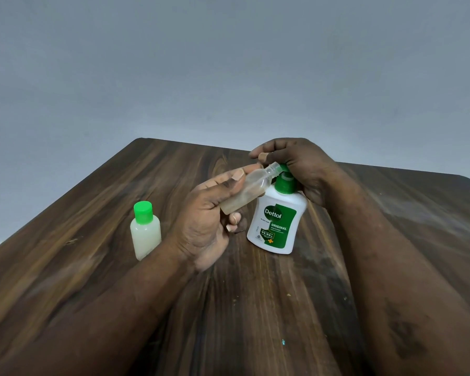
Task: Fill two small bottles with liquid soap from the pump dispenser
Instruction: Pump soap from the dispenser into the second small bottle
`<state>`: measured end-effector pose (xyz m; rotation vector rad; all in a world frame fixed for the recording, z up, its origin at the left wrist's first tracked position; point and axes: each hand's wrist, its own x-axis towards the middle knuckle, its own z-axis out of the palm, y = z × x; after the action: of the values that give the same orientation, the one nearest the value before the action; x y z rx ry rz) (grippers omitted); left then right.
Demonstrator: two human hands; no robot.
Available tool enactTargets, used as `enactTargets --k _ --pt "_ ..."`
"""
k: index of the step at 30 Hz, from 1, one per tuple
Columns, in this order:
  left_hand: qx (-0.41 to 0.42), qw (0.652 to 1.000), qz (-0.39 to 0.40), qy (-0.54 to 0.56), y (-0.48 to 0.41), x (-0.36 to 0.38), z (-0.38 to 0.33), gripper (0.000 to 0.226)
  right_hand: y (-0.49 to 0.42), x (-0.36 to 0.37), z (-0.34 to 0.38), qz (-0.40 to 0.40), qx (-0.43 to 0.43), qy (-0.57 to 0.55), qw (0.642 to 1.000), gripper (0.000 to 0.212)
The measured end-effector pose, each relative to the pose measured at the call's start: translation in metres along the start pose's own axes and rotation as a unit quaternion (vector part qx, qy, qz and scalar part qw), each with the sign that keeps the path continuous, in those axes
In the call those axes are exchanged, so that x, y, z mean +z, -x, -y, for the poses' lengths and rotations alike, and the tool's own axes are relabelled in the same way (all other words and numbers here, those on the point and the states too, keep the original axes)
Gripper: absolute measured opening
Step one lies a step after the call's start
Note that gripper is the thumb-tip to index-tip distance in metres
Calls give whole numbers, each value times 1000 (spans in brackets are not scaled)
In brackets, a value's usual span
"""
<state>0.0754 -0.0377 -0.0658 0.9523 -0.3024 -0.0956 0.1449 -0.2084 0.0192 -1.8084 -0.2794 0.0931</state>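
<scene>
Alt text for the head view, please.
The left hand tilts an uncapped small bottle to the nozzle of the Dettol pump dispenser, whose pump the right hand grips. A capped, filled bottle stands left on the wooden table.

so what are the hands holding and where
The left hand grips the uncapped small bottle round its body; right hand is curled over the green head of the pump dispenser.

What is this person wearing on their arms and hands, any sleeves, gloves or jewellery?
Nothing that shows. The left hand and right hand are bare: no gloves, rings or watch. Both forearms are uncovered, no sleeves in view. Nails look short and unpainted. A darker smudge-like mark sits on the right forearm; I cannot tell what it is.
</scene>
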Motion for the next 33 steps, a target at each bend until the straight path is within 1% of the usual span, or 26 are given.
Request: enactTargets --k 6,10,16,19,26,30,33 --pt "-4 1000 -2 1 1 1 0 39 0 -1 2 -5 1 1 1000 19" --pt "2 1000 6 -12 0 1 0 38 0 -4 6 -3 -12 44 999 18" --pt "4 1000 2 -3 0 1 -1 38 1 -1 4 1 -5 10 1000 20" --pt "-7 1000 -3 1 1 3 -1 43 2 1 0 3 5 -14 1000 20" --pt "0 1000 -2 -8 0 1 1 38 2 -2 5 2 -6 -2 1000 18" --pt "4 1000 1 -10 -1 1 1 45 5 -2 8 3 -11 -10 1000 19" --pt "-3 1000 1 1 -1 1 0 45 4 -1 6 4 -3 -15 1000 19"
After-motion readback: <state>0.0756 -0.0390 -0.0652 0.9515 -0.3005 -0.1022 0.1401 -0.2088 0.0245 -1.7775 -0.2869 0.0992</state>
